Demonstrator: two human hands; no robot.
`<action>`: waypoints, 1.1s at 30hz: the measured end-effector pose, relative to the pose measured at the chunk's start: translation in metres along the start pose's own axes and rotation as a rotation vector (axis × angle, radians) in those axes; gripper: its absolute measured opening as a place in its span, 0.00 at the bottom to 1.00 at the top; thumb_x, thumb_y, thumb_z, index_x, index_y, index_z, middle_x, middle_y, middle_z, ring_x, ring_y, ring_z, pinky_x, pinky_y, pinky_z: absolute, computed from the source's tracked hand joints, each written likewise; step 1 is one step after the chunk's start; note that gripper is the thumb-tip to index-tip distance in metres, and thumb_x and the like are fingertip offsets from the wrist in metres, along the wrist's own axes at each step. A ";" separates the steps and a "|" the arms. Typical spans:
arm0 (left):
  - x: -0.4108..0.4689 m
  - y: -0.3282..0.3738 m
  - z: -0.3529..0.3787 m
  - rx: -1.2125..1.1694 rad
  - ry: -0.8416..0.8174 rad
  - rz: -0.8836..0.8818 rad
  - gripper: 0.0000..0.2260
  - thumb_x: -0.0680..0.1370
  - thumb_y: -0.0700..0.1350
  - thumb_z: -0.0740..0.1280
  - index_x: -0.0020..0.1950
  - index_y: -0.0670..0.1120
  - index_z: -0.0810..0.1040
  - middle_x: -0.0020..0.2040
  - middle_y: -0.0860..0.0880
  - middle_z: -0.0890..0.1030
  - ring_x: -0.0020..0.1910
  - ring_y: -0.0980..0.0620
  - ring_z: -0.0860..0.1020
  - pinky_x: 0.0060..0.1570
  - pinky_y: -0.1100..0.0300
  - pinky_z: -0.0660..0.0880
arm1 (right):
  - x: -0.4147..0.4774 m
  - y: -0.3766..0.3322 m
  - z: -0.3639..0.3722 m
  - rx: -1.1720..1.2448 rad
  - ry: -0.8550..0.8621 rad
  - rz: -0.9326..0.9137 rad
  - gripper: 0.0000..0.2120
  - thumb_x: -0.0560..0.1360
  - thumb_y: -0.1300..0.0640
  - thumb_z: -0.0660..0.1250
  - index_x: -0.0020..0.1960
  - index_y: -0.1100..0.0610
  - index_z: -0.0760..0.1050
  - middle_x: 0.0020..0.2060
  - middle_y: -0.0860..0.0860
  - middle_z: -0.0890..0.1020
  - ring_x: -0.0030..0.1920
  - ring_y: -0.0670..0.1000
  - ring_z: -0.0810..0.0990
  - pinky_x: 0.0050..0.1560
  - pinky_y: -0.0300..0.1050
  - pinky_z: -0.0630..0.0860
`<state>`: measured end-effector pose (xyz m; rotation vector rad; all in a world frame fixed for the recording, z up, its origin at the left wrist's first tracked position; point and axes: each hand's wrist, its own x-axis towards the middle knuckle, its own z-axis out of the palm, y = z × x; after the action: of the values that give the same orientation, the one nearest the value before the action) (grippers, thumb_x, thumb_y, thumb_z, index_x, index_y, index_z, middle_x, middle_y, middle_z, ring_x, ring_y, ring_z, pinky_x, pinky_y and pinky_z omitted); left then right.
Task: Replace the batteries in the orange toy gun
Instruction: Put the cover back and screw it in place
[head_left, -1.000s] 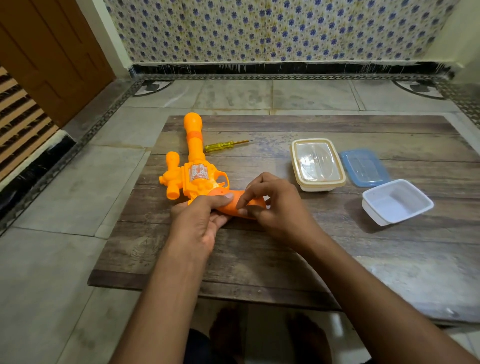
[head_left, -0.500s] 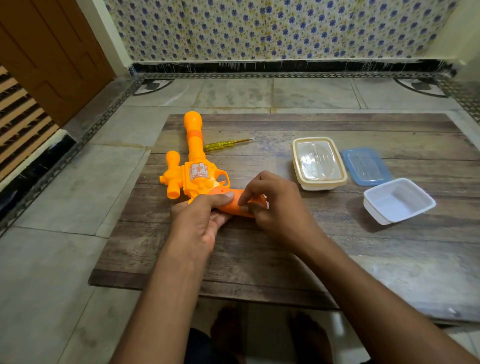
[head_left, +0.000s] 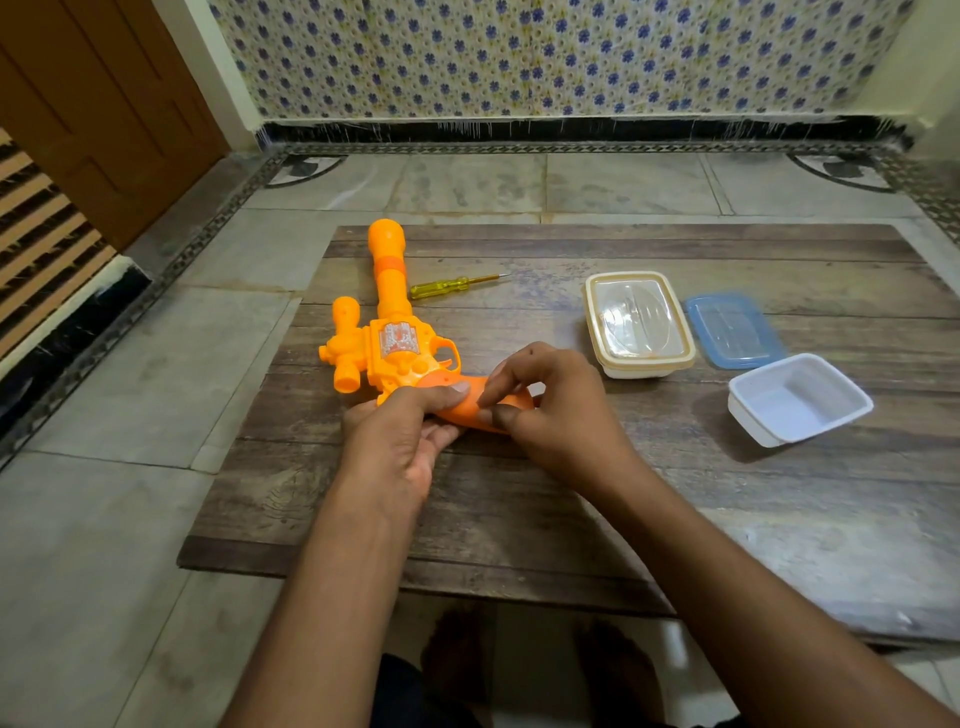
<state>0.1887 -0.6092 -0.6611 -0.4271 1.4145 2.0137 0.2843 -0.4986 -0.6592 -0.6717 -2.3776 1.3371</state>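
The orange toy gun (head_left: 387, 332) lies flat on a low wooden board (head_left: 571, 493), barrel pointing away from me. My left hand (head_left: 395, 436) grips the darker orange handle (head_left: 467, 408) from the left, thumb lying on top. My right hand (head_left: 556, 410) pinches the handle's right end with curled fingers. Most of the handle is hidden under both hands, and I see no batteries. A yellow screwdriver (head_left: 457, 285) lies just right of the barrel.
A cream-rimmed box with a clear lid (head_left: 638, 323) stands right of the gun. Beside it lie a blue lid (head_left: 733, 328) and an open white tub (head_left: 797, 397). The board sits on a tiled floor (head_left: 130, 467), with my feet below its near edge.
My right hand's fingers have shifted slightly on the handle's end. The gun and my left hand have stayed where they were.
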 end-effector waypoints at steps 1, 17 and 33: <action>0.001 0.000 0.000 0.000 0.001 -0.004 0.19 0.71 0.25 0.72 0.59 0.38 0.76 0.54 0.38 0.83 0.52 0.40 0.83 0.45 0.45 0.82 | 0.000 0.000 -0.001 0.004 -0.006 0.006 0.07 0.69 0.65 0.78 0.40 0.53 0.86 0.47 0.49 0.83 0.51 0.48 0.81 0.52 0.51 0.81; 0.000 0.003 -0.001 -0.015 -0.016 -0.037 0.26 0.72 0.25 0.71 0.69 0.38 0.74 0.59 0.38 0.82 0.48 0.43 0.82 0.45 0.46 0.81 | 0.002 -0.004 -0.013 0.031 -0.118 0.018 0.12 0.64 0.66 0.82 0.44 0.53 0.87 0.51 0.50 0.83 0.54 0.51 0.81 0.59 0.56 0.80; 0.000 0.004 -0.001 -0.056 -0.019 -0.073 0.23 0.72 0.25 0.71 0.66 0.38 0.75 0.55 0.39 0.82 0.50 0.43 0.83 0.42 0.49 0.82 | 0.004 0.000 -0.005 -0.076 -0.034 -0.101 0.05 0.70 0.62 0.77 0.42 0.52 0.85 0.46 0.49 0.83 0.48 0.45 0.79 0.48 0.38 0.76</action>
<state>0.1862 -0.6110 -0.6584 -0.4761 1.3155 1.9967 0.2837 -0.4926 -0.6567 -0.5455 -2.4649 1.2316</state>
